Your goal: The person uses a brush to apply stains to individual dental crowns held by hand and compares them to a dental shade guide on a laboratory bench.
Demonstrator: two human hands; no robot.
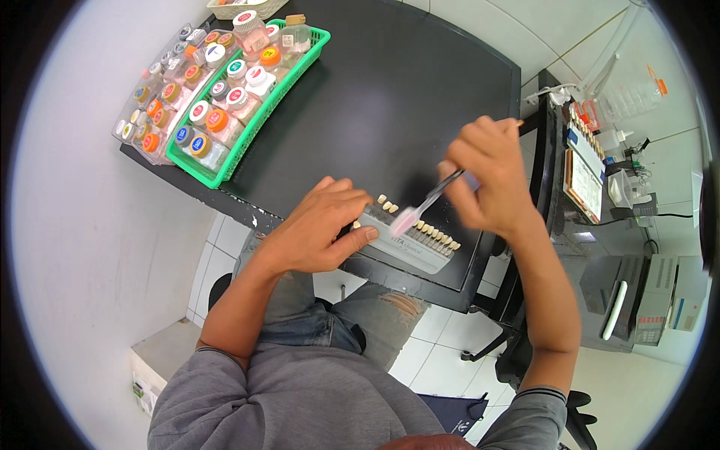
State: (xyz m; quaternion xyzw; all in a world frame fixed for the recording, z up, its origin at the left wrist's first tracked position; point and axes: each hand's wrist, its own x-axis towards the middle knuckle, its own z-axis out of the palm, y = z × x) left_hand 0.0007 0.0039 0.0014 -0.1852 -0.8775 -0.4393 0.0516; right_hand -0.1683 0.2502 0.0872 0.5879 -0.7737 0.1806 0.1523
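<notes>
From my seat at the controls, I see a green basket [271, 106] at the far left of the black table [367, 97], packed with clear bottles [223, 129] of pinkish contents under white, orange, yellow, grey and blue caps. Just beside it, on its left, a clear tray [160, 158] carries rows of smaller capped jars [161, 118], also with pink showing through several of them. A cream woven basket [244, 10] sits at the upper edge of my view, where its contents are too cut off to make out. The grey holder [411, 253] lies near the table's close edge, a row of tooth-shaped samples [437, 235] standing along its back. A few more samples show by the left fingertips, and I can't tell whether they are slotted in or loose. My left hand [319, 229] is half open, palm down over the holder's left end, its thumb against the front face and the other fingers bent over the back. My right hand [487, 176] is closed on the dark handle of a brush [431, 200], whose pale pink head slants down over the middle of the holder; whether it touches, I cannot tell.
</notes>
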